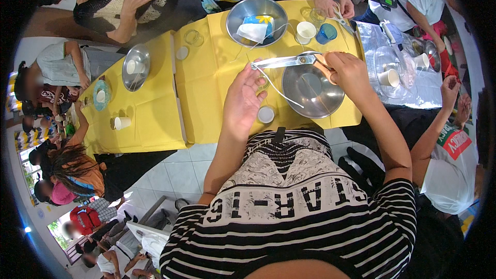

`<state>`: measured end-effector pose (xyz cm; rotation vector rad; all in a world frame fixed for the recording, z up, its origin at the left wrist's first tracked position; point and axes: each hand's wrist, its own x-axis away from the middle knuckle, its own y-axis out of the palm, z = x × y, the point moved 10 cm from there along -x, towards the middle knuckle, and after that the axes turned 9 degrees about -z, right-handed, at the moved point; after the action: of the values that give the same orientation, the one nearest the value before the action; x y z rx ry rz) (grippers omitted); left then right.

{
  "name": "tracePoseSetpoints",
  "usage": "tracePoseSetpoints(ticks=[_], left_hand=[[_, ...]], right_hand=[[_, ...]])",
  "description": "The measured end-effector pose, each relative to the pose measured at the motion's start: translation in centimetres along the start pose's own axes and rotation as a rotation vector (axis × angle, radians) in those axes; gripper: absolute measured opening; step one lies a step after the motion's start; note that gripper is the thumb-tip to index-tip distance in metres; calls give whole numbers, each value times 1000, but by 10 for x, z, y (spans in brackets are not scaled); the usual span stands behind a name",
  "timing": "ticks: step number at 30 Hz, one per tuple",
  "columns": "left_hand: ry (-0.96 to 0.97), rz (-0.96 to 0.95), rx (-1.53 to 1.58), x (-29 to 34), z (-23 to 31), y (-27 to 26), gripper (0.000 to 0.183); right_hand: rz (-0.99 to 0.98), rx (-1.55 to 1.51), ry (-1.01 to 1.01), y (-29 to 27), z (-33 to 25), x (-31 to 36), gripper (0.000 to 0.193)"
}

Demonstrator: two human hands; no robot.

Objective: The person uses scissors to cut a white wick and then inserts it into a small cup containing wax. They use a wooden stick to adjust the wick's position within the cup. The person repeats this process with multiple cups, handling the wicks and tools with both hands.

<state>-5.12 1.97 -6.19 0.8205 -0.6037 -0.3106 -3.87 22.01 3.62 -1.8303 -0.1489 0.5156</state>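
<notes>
The scissors (284, 62) are raised above the middle of the desk (214, 103), between my two hands, their blades pointing toward the desk's left end. My right hand (350, 72) is closed around their orange handles. My left hand (244, 98) is partly open, the palm in view and the fingers loosely bent, with its fingertips pinching the upper end of a white string (281, 93). The blade tips reach those fingertips; I cannot tell whether they touch the string itself. From there the string curves down and to the right, its free end over the near metal bowl (330, 101).

That bowl sits by the desk's near edge, below the scissors and my right hand. Just left of it, also near that edge, is a small round white-topped container (266, 114). Toward the far edge stands a second metal bowl (232, 20) with a blue, yellow and white packet (264, 27) inside. Right of it are a white paper cup (306, 33) and a blue cup (326, 34), and at the far edge a co-worker's hands (325, 5) hold other scissors (341, 19). Farther left lies a clear glass jar (194, 39).
</notes>
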Motion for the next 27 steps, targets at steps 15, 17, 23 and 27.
tracePoseSetpoints(ticks=[15,17,23,27], left_hand=[[-179,47,113,-7,-31,-28,22],[-173,56,90,-6,-31,-27,22],[-58,111,-119,-5,-20,-34,26],[107,75,-226,-1,-7,-25,34]], right_hand=[[-55,3,2,14,1,7,21],[-64,-10,-1,15,2,8,21],[-126,-25,37,21,4,9,23],[-143,-42,42,27,6,10,24]])
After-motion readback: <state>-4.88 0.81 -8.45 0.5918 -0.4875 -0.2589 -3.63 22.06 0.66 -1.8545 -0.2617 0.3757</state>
